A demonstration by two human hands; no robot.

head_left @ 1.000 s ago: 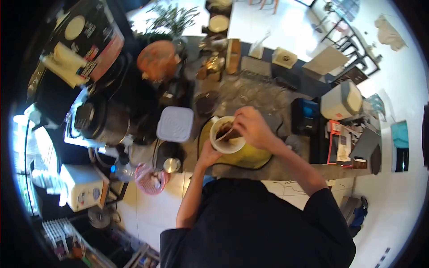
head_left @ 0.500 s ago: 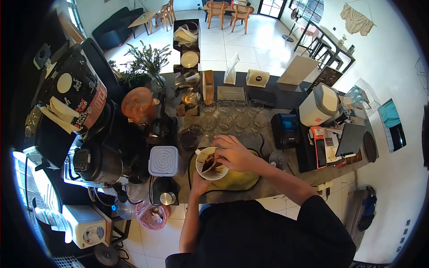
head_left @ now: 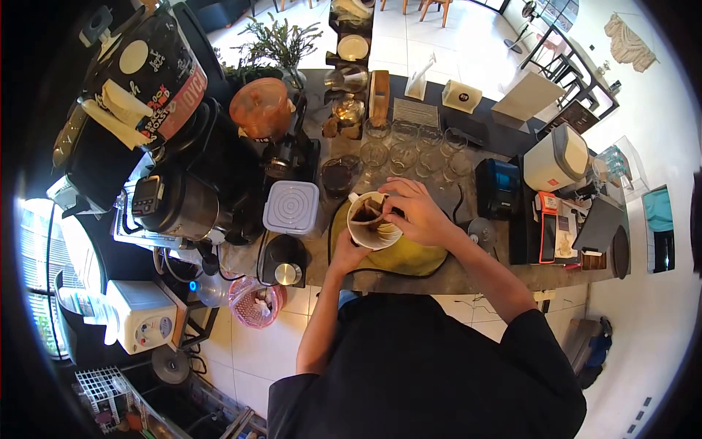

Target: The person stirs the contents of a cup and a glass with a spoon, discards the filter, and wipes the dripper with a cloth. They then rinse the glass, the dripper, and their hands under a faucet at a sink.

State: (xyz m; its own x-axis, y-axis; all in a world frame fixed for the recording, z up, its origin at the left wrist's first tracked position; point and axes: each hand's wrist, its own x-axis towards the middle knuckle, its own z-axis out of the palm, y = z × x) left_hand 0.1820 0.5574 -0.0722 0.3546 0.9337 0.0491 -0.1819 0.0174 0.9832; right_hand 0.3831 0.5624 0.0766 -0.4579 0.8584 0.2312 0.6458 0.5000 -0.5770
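The white cup [head_left: 371,222] sits higher now, right hand [head_left: 417,212] pinching its brown filter [head_left: 368,214].

Your right hand [head_left: 417,214] hides the cup's [head_left: 371,222] far rim, and your left hand [head_left: 345,252] sits mostly beneath it.

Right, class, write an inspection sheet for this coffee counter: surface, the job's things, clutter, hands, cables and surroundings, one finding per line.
Surface: dark counter, crowded, with a yellow cloth under the work.
Job's things: white cup with a brown paper filter inside.
Clutter: empty glasses, square lidded box, grinder, white bin.
Hands: left hand holds the cup from below; right hand has its fingers at the filter.
Cables: black cable loops round the cloth.
Surroundings: tiled floor, chairs and tables beyond the counter.
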